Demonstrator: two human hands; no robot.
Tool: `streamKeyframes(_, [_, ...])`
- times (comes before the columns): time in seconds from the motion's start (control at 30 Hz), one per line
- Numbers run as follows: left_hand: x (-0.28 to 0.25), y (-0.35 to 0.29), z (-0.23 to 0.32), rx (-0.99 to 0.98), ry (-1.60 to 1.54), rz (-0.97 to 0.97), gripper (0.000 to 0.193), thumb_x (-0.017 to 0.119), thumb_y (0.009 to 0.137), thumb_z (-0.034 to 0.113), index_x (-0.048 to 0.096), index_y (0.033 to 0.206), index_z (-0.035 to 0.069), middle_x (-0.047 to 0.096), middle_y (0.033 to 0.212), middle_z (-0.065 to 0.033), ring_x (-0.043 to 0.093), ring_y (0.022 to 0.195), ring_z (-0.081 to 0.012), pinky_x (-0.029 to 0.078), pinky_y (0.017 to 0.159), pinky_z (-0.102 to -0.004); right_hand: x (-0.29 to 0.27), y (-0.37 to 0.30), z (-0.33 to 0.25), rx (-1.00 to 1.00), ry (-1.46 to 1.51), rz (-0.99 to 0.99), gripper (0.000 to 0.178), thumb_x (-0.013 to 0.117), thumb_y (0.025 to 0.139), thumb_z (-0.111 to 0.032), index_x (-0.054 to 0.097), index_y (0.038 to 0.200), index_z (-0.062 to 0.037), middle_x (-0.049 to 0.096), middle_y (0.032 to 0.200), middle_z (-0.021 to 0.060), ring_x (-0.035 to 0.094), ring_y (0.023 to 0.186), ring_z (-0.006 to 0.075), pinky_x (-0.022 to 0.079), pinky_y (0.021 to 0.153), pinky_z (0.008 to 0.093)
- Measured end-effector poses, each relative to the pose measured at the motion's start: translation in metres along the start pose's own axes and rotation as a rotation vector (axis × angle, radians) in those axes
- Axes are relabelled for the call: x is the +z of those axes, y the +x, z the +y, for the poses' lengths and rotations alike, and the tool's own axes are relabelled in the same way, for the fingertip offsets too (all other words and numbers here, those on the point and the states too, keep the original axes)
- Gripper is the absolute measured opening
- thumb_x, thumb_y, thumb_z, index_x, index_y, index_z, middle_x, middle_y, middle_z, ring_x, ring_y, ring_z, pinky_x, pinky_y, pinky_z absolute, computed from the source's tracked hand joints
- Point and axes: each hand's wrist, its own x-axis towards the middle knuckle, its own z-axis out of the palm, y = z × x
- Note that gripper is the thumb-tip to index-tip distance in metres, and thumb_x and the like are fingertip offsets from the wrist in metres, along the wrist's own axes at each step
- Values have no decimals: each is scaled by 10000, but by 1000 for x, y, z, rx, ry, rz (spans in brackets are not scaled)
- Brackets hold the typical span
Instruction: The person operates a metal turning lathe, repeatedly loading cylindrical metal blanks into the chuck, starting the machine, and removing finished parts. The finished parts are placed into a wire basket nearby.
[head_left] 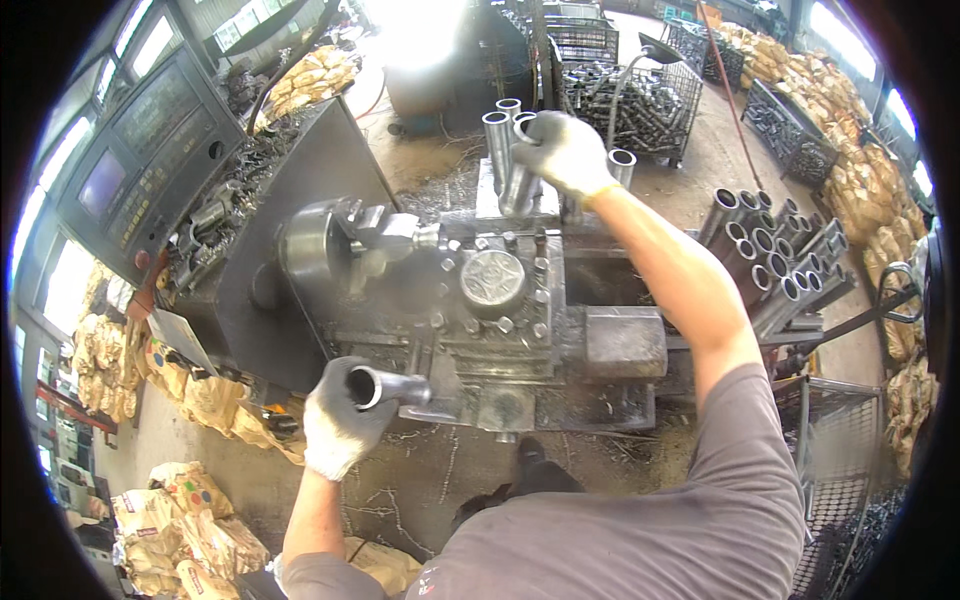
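My left hand (pixel 340 418), in a grey-and-white work glove, is closed around a short shiny metal tube (pixel 402 389), its open end showing, in front of the lathe. At the far side of the machine my right hand (pixel 570 155), gloved alike, has its fingers wrapped round another metal tube (pixel 517 192). Close by that hand stand several upright tubes (pixel 497 142). Between my hands sits the lathe's tool post (pixel 492 280), with a round cap and bolts. The chuck (pixel 308 250) is left of it, partly blurred.
A pile of steel tubes (pixel 765 240) lies to the right, beside a handle (pixel 895 292). A wire basket (pixel 630 105) of metal parts stands behind. The control panel (pixel 125 170) and metal guard (pixel 270 230) rise at left. A mesh crate (pixel 840 440) and paper sacks (pixel 190 530) stand nearby.
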Motion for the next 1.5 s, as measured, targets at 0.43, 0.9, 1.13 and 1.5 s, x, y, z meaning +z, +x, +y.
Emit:
streamKeyframes(0.43, [67,93,-29,219,-109,-346,598,943,779,245,645,1274,90,760,1159,-186,748,1046,-434,624,838,-498,126,69,28,101,-528,-163,323,680,912,-271,761,1135,-51,790,1081,227,780,1016,409,620,905,510])
streamKeyframes(0.9, [65,275,-180,626,374,523,628,806,868,313,630,1422,78,679,1402,-200,594,1350,-448,434,1190,-554,207,45,-19,78,-274,-1195,648,888,740,-356,705,1228,28,781,1034,173,748,944,286,593,870,417])
streamKeyframes(1.13, [62,272,-185,564,342,499,636,778,834,280,613,1380,-1,631,1420,-253,532,1397,-464,361,1243,-580,208,57,13,420,290,-1344,492,853,893,-192,631,1235,84,777,1021,167,800,878,254,699,804,369])
streamKeyframes(1.5, [69,276,-193,580,307,549,525,774,869,283,659,1346,98,694,1354,-192,629,1286,-437,477,1142,-539,226,64,-19,137,-167,-1276,519,933,803,-358,792,1158,-7,776,936,81,682,820,183,551,722,387])
